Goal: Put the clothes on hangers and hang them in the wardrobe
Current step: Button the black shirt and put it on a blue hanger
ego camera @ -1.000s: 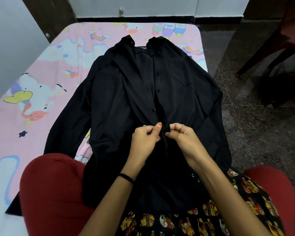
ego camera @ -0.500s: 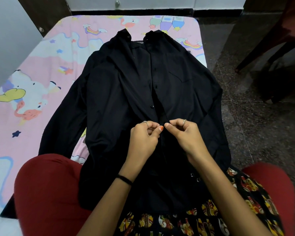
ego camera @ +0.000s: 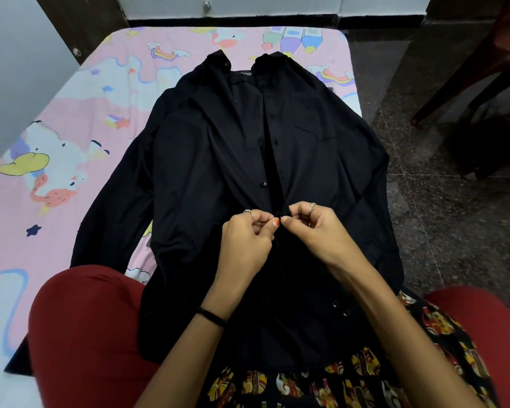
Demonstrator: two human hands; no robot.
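We have the black shirt [ego camera: 218, 160] lying flat on the bed [ego camera: 71, 119], collar away from us, with its lower part over our lap. Our left hand [ego camera: 246, 242] and right hand [ego camera: 315, 231] meet at the front placket, and each one pinches an edge of the fabric at a button. We think a button is being worked here. The cloth is dark and the buttons are small, so a button may slip from the fingers or go to a wrong hole. We see no hanger yet.
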